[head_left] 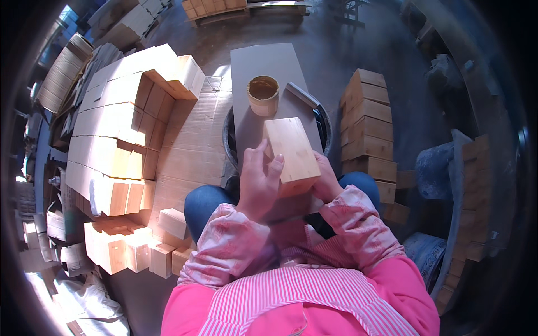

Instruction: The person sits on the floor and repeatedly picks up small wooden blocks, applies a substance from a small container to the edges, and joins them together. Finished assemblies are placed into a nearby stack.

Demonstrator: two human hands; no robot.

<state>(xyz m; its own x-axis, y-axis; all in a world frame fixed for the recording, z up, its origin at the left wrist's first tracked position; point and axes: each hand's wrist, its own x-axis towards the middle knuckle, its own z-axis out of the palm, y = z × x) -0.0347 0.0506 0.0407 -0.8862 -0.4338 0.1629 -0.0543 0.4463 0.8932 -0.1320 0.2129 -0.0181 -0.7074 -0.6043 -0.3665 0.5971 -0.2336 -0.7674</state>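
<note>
A pale wooden box-shaped block (293, 147) is held up over the board in front of me; whether it is hollow cannot be seen. My left hand (261, 178) grips its left side, the thumb lying on the near left face. My right hand (326, 180) closes round its lower right corner, with most of those fingers hidden behind the wood. Just beyond the block, an open tub (263, 103) with a crusted rim and brownish contents stands on the grey board (263, 56). To the right of the tub lies a flat, pale strip-like tool (303, 95).
Stacked wooden blocks (120, 112) fill the left side on cardboard (188, 131), with smaller ones (161, 259) nearer me. Another row of blocks (367, 117) stands at the right. A blue drum (435, 171) is farther right. Beneath the board shows a dark round rim (228, 134).
</note>
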